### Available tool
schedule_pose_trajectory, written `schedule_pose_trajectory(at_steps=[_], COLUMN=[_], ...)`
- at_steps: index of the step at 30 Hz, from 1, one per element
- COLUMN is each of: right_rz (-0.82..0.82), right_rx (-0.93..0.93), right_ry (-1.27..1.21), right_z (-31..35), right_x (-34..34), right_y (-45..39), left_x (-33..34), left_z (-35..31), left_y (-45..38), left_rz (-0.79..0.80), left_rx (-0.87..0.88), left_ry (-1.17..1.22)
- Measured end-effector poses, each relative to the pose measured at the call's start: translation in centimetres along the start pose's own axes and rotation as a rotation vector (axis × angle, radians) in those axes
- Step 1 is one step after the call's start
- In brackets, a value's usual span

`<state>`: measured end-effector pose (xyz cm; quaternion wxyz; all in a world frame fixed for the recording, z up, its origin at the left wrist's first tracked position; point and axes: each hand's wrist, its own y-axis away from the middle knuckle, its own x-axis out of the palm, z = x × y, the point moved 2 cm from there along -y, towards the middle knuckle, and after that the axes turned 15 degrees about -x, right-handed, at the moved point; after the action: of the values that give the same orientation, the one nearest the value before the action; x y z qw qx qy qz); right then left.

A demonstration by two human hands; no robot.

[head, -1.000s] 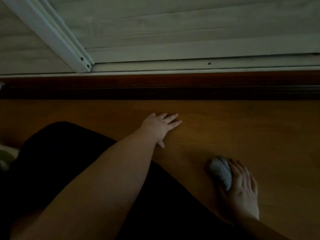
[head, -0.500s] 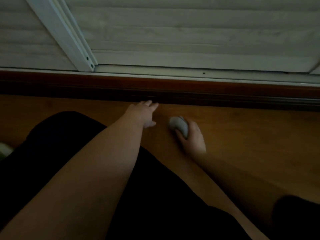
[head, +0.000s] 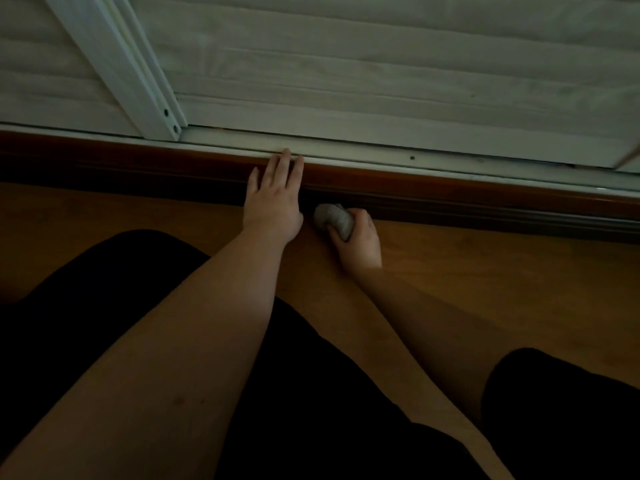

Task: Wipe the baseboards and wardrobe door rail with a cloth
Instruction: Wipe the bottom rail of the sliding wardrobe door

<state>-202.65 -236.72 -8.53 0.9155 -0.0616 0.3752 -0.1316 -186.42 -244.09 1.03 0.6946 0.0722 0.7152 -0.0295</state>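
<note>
Two bare hands reach forward and down toward the foot of a white wardrobe in dim light, seen from above by the person they belong to. The left hand (head: pixel 275 199) lies flat with its fingers straight and close together, the fingertips resting on the pale door rail (head: pixel 412 157) that runs along the bottom of the wardrobe, the palm over the dark reddish-brown baseboard (head: pixel 485 194) just below the rail. The right hand (head: pixel 358 242) sits just beside it, to the right and lower, with fingers curled round a small balled-up grey cloth (head: pixel 334 220). The cloth is at the base of the baseboard, where it meets the wooden floor (head: pixel 502 271); whether it presses on the board or only on the floor is hard to tell in the shadow. Above the rail stand white slatted doors (head: pixel 381 71), and a white frame upright (head: pixel 131 74) slants down to meet the rail at the left, with two small screws near its foot. Both forearms stretch up from the bottom of the view. The person's legs, in black clothing (head: pixel 311 393), fill the lower part of the picture, kneeling or crouching on the floor.
</note>
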Motion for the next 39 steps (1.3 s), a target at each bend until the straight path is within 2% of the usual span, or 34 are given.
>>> schedule_pose_trajectory(at_steps=[9, 13, 16, 19, 24, 30, 35, 39], right_rz=[-0.095, -0.223, -0.318, -0.278, -0.12, -0.019, -0.017, -0.03], right_rx=[0.145, 0.289, 0.326, 0.283, 0.125, -0.055, -0.091, -0.071], right_ry=[0.152, 0.153, 0.164, 0.109, -0.033, -0.048, -0.036, -0.015], right_z=[-7.8, -9.9, -9.5, -7.1, -1.9, 4.0, 4.1, 1.0], right_x=[-10.7, -14.3, -15.4, -13.8, -6.9, 0.9, 0.7, -3.2], right_y=[3.4, 5.2, 6.1, 6.0, 3.8, -0.2, -1.2, 0.0], left_x=[0.0, -0.4, -0.7, -0.8, -0.7, -0.7, -0.6, -0.7], left_z=[-0.4, -0.5, -0.4, -0.5, -0.5, -0.3, -0.1, -0.1], left_y=[0.4, 0.8, 1.2, 1.5, 1.6, 1.5, 1.3, 1.4], left_rz=[0.052, 0.073, 0.081, 0.082, 0.092, 0.113, 0.119, 0.13], left_rx=[-0.023, -0.043, -0.079, -0.101, -0.106, -0.114, -0.109, -0.108], left_ry=[-0.034, -0.061, -0.097, -0.129, -0.119, -0.08, -0.065, -0.05])
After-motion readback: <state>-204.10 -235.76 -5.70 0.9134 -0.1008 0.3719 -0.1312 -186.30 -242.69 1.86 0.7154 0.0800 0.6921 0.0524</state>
